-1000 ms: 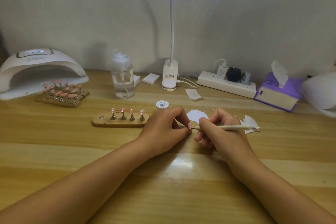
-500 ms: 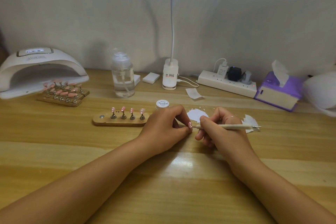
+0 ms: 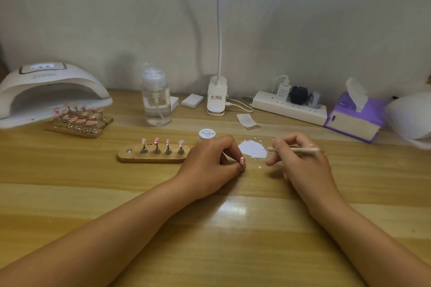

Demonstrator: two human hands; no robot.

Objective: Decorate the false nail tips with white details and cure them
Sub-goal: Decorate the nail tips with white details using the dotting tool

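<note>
- The left hand (image 3: pixel 210 161) pinches one pink nail tip (image 3: pixel 242 160) low over the tabletop (image 3: pixel 233 240). Pale dots show on it, so its white detail looks begun or finished.
- The right hand (image 3: pixel 300 163) grips a dotting tool (image 3: pixel 293 150) with its point clear of the tip. The hands are apart, and a white paint palette (image 3: pixel 253 149) lies just beyond the gap between them.
- Just left of the left hand, a wooden holder (image 3: pixel 151 158) carries four pink tips and one bare seat, probably meant for the held tip. Whether those four bear white is too small to tell.
- Far left and beyond, more racks (image 3: pixel 79 123) sit at the mouth of the curing lamp (image 3: pixel 46 86). This batch does not look cured yet.
</note>
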